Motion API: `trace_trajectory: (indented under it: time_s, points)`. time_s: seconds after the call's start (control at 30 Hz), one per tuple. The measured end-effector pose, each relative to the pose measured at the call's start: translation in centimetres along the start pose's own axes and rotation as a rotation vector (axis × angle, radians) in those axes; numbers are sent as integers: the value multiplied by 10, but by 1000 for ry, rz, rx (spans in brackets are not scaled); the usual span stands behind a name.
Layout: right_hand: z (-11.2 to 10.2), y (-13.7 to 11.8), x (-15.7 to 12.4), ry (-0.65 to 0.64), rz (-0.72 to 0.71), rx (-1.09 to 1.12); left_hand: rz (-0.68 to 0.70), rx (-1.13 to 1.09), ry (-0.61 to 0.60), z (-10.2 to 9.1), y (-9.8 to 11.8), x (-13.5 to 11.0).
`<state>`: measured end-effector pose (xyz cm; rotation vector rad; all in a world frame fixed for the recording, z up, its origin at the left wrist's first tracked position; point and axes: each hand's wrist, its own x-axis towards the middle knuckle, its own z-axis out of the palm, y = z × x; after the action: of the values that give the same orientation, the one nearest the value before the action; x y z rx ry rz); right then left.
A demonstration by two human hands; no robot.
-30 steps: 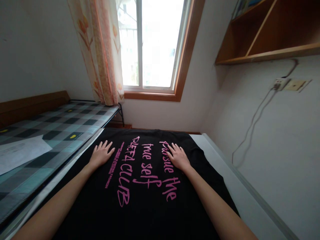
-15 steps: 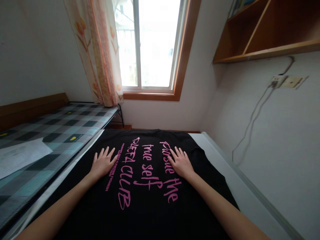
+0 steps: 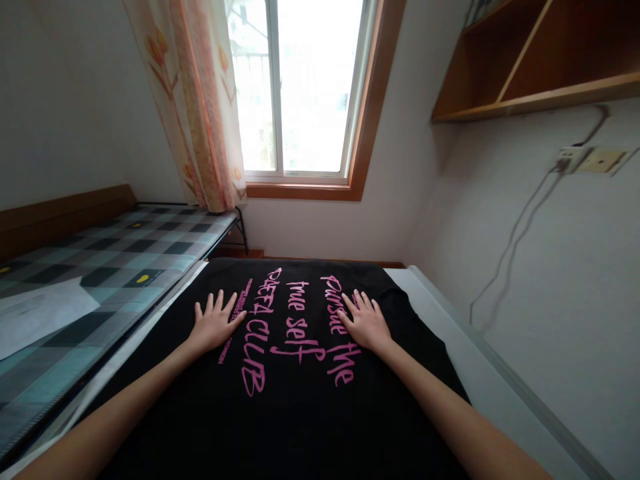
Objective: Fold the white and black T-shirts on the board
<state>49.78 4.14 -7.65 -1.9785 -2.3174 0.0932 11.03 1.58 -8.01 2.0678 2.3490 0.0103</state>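
A black T-shirt point(image 3: 280, 413) with pink lettering lies spread flat on a white table point(image 3: 450, 333) in front of me. My left hand point(image 3: 216, 325) rests palm down on the shirt, left of the lettering, fingers spread. My right hand point(image 3: 367, 321) lies flat on the right part of the print, fingers stretched out. Neither hand holds anything.
A bed with a checked teal and grey mattress point(image 3: 100, 260) runs along the left, a white sheet of paper point(image 3: 35, 313) on it. A window point(image 3: 300, 87) with a floral curtain point(image 3: 190, 100) is ahead. A wooden shelf point(image 3: 540, 60), a wall socket point(image 3: 570, 160) and its cable are at right.
Both hands have slid a little toward me across the shirt, staying flat with fingers spread. The view has shifted slightly.
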Motion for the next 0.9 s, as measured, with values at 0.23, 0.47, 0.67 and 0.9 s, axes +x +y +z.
trace_trajectory:
  time_s: [0.23,0.47,0.67,0.9]
  points:
    - [-3,5,67,-18,9,-3,9,-29,30,-3,7,63]
    - [-2,8,109,3,25,24,26,-58,36,-5,11,107]
    - [3,9,104,108,19,29,27,-63,84,-4,14,107]
    - [5,4,60,91,28,-7,112,-46,109,2,11,77]
